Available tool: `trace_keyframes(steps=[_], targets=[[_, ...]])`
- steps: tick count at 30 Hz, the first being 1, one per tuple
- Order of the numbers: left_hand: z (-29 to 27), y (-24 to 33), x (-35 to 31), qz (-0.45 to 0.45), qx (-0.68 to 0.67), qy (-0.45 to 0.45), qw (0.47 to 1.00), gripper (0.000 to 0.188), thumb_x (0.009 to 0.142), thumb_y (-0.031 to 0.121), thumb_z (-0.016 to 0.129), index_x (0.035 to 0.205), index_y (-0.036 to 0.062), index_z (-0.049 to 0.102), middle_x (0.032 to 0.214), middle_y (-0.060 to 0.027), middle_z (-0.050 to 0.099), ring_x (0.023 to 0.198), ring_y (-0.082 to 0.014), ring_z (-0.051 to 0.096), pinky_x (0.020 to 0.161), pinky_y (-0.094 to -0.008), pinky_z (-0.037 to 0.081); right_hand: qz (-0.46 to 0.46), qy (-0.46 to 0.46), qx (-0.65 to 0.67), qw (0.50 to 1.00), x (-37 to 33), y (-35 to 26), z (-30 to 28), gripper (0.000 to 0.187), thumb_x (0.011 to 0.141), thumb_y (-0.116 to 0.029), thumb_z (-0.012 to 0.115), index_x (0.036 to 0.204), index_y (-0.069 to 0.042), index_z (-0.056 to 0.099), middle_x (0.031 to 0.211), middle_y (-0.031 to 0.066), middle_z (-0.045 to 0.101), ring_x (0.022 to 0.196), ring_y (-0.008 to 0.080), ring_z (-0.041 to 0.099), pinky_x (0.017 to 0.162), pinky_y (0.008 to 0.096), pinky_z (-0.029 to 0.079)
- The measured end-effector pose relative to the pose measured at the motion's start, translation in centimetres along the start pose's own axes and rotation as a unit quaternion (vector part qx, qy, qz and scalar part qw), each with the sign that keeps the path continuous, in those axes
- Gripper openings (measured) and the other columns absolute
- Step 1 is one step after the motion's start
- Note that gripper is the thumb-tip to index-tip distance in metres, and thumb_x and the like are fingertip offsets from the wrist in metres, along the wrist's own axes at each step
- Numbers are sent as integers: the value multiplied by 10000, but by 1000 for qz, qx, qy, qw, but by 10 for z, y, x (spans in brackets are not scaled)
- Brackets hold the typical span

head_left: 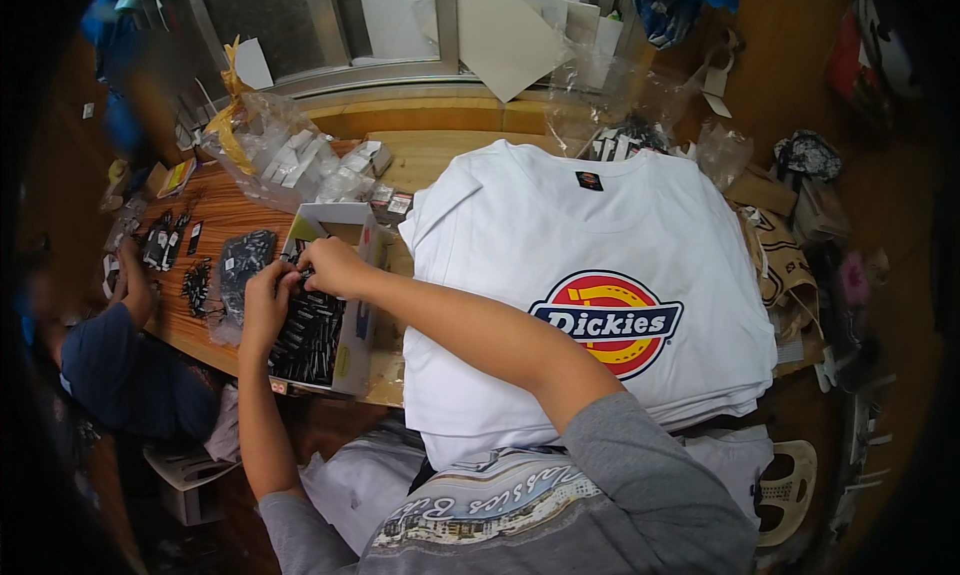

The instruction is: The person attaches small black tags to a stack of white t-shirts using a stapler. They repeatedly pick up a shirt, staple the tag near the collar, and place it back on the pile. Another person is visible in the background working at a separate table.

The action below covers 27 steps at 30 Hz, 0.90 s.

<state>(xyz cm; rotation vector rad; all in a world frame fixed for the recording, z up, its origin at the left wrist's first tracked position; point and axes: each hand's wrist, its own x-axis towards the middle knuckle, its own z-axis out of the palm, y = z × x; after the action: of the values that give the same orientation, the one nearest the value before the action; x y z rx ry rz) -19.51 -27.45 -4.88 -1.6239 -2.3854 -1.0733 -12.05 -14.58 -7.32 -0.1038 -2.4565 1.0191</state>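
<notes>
My left hand [264, 301] and my right hand [334, 267] meet over an open white cardboard box [354, 347]. Their fingers are pinched close together; whatever lies between the fingertips is too small to make out. Many thin black pieces [304, 339], seemingly tags or tag strings, fill the near part of the box. To the right lies a stack of white T-shirts [500, 235], the top one laid flat with a red, yellow and blue print on its chest. My right forearm reaches across this stack.
A clear bag of black pieces [246, 259] lies left of the box. Behind it sits a plastic bag of small white packets [292, 160]. At far left, another person's hand [128, 257] is over the table. A paper bag [778, 253] stands right of the shirts.
</notes>
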Motion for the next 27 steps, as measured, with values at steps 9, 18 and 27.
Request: trace_keyframes(steps=[9,18,27], targets=[[-60,15,11,-121,-104,56,986,79,735,43,549,725,-34,567,551,-21,523,492,-49,455,434,-197,343,35,32,278,959,16,-8,-52,139,697,-47,557,801,38,595,668,76,604,620,98,558,583,204,424],[-102,35,17,-106,-46,154,981,106,740,66,554,798,-23,556,663,-48,550,594,-67,498,507,-205,386,24,91,360,928,14,-15,-116,117,729,-58,542,810,15,585,661,52,579,553,78,492,521,200,385],[14,148,62,79,-257,-7,963,124,679,61,595,793,14,598,717,-79,577,696,-137,545,619,-255,437,36,-54,-270,961,-131,-49,-306,88,672,-64,551,690,21,567,589,150,520,508,195,493,500,270,366]])
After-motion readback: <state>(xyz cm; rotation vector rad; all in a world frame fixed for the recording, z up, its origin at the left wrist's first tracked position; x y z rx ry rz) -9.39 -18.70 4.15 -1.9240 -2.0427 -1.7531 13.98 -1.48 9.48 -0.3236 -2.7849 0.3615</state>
